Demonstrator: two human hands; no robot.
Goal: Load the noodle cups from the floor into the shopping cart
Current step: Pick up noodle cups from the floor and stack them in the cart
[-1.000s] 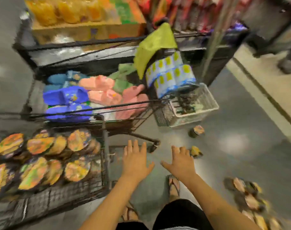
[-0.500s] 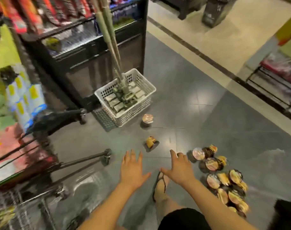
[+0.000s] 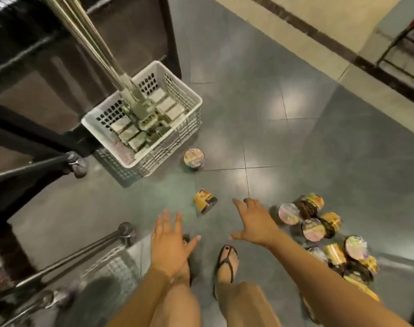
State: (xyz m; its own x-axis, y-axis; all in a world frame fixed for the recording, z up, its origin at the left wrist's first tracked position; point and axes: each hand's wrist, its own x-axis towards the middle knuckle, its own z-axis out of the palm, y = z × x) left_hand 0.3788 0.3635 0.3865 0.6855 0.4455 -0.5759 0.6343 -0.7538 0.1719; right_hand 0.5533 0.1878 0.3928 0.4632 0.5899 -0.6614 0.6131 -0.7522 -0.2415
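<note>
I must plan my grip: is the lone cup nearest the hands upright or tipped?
Tipped: the cup lies on its side, dark end toward the feet.

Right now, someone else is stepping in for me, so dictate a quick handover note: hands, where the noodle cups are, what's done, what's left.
Left hand: open, empty, fingers spread above the grey tiled floor.
Right hand: open, empty, reaching forward between the tipped cup and the pile.
Cups: one upright round foil-lidded noodle cup beside the white plastic basket; one yellow-and-black noodle cup on its side just ahead of the hands; a pile of noodle cups on the floor to the right.
Done: nothing in hand; the cart's load is out of view.
Left: pick up every cup shown and load it.
</note>
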